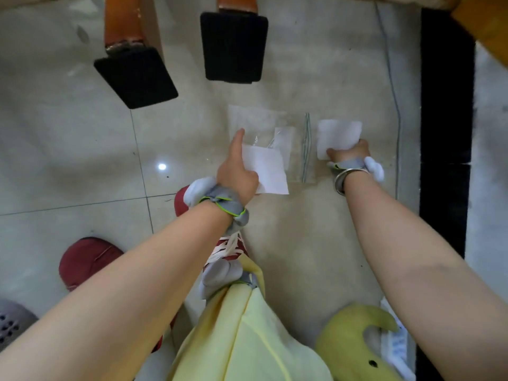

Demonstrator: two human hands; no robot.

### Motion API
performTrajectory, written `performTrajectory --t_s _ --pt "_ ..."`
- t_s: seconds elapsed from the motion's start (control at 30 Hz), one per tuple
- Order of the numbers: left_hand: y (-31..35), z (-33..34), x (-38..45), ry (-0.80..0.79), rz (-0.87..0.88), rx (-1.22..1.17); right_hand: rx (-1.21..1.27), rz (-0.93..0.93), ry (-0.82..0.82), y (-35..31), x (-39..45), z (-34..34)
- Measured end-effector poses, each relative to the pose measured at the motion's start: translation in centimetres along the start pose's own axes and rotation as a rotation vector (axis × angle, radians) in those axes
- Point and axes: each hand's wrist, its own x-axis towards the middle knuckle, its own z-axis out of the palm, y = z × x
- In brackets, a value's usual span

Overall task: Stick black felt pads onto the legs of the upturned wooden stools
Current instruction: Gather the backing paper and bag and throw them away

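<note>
Two upturned wooden stool legs point toward me at the top; the left leg [125, 23] carries a black felt pad [136, 78], and the middle leg [237, 2] carries another black pad [233, 46]. My left hand [236, 174] holds a white backing sheet [266, 171], with its index finger stretched forward over a clear zip bag [297, 149] lying on the floor. Right of the bag, my right hand [349, 151] grips a second white sheet [339, 134] by its near edge. Another white sheet [284, 141] lies inside the bag.
Pale tiled floor [68, 149] spreads left. A black strip [445, 105] runs along the right. Another wooden piece [483, 26] sits at top right. My red shoes [88, 259] and a yellow slipper [354, 342] are near the bottom.
</note>
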Motion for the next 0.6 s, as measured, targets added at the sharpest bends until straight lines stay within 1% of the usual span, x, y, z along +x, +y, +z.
performTrajectory --t_s 0.03,0.07,0.1,0.17,0.2,0.23,0.27,0.3,0.33,0.37,0.43,0.47,0.5,0.53,0.57,0.6 --pt "0.0 0.2 -0.1 0.006 0.043 0.027 -0.029 -0.031 -0.023 0.1 -0.3 0.0" --pt "0.0 0.3 -0.1 0.009 0.065 0.054 -0.008 -0.058 0.003 0.1 -0.3 0.0" --pt "0.1 0.5 0.0 0.019 0.066 0.078 0.106 -0.074 0.073 0.1 -0.6 -0.1" --pt "0.4 0.5 0.0 0.058 0.033 0.103 0.545 0.005 0.233 -0.5 -1.3 -0.9" --pt "0.5 0.4 0.0 0.075 0.027 0.098 0.725 0.026 0.28 -0.8 -1.9 -1.4" --pt "0.6 0.3 0.0 0.084 0.034 0.083 0.865 0.013 0.244 -1.1 -2.7 -2.0" --pt "0.8 0.3 0.0 0.074 0.037 0.061 0.99 -0.011 0.154 -1.4 -3.7 -2.3" --pt "0.9 0.3 0.0 0.052 0.029 0.026 1.082 -0.034 0.007 -1.6 -4.7 -2.3" --pt "1.1 0.4 -0.1 0.024 0.017 -0.019 1.112 -0.054 -0.161 -1.8 -6.1 -2.0" --pt "1.1 0.4 0.0 0.006 0.0 -0.068 1.05 -0.077 -0.32 -2.2 -7.2 -1.5" --pt "1.2 0.5 -0.1 0.02 -0.016 -0.097 0.807 -0.174 -0.591 -2.8 -8.9 -0.6" --pt "1.2 0.4 0.0 0.042 -0.014 -0.079 0.705 -0.217 -0.652 -2.8 -8.9 0.0" --pt "1.0 0.3 0.0 0.075 -0.012 -0.06 0.636 -0.237 -0.642 -2.8 -8.8 0.4" --pt "0.9 0.2 0.1 0.12 -0.018 -0.039 0.585 -0.233 -0.56 -2.8 -8.5 0.6" --pt "0.7 -0.1 0.2 0.168 -0.03 -0.018 0.545 -0.199 -0.404 -2.9 -8.0 0.8" --pt "0.5 -0.3 0.3 0.218 -0.051 -0.006 0.512 -0.152 -0.213 -2.8 -7.1 1.2"
